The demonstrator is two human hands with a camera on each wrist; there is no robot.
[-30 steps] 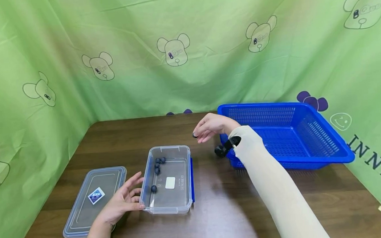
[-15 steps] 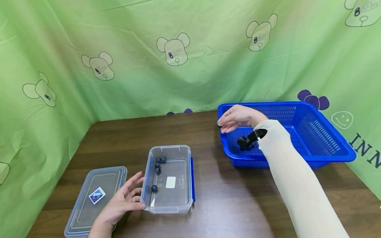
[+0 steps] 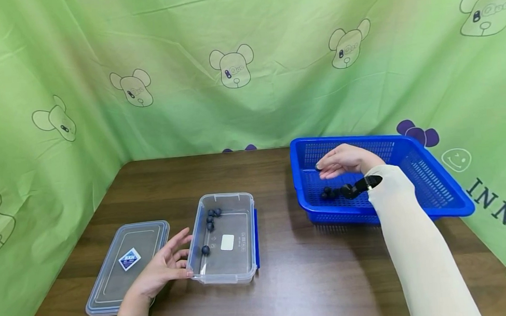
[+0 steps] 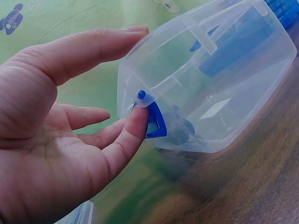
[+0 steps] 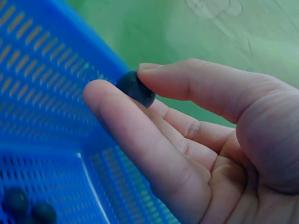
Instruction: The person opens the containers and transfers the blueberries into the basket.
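Note:
In the head view a clear plastic container [image 3: 238,270] stands on the table with several blueberries [image 3: 210,219] inside. My left hand [image 3: 157,272] rests against its left side, fingers spread and loosely extended. The left wrist view shows one fingertip touching the container's blue latch [image 4: 158,122]. Over the blue basket [image 3: 339,210], my right hand [image 3: 344,159] pinches a blueberry [image 5: 134,88] between thumb and fingers. More blueberries [image 5: 16,201] lie on the basket floor, partly hidden by the wrist camera in the head view.
A clear lid [image 3: 108,283] with a diamond label lies left of the container, partly behind the left hand. The brown wooden table [image 3: 304,280] carries everything. A green printed curtain [image 3: 180,109] encloses the back and sides.
My right hand has moved right with the pinched blueberry, from beside the basket to over its inside. The left hand and the container have stayed put.

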